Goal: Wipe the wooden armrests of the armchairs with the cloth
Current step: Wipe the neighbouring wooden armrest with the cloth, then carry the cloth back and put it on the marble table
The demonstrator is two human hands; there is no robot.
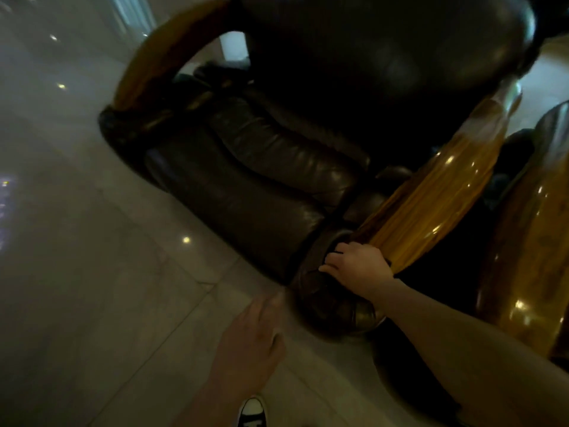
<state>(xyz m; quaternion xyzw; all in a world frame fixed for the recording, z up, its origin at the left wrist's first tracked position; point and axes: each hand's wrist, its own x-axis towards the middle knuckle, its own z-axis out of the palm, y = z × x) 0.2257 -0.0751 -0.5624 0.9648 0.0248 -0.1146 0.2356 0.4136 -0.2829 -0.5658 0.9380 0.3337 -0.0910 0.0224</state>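
Observation:
A dark leather armchair (261, 180) fills the middle of the view. Its near wooden armrest (437, 195) is glossy amber and runs from upper right down to my right hand (358, 268). That hand rests on the armrest's lower front end, where wood meets a leather roll. Its fingers are curled over a dark cloth (331, 253) that is hard to tell from the leather. The far wooden armrest (160, 57) curves along the chair's left side. My left hand (249, 343) hovers blurred over the floor, fingers spread, holding nothing.
A second armchair's wooden armrest (529, 241) stands close on the right, with a narrow dark gap between the two chairs. Pale polished floor tiles (92, 272) spread left and in front. My shoe (252, 411) shows at the bottom edge.

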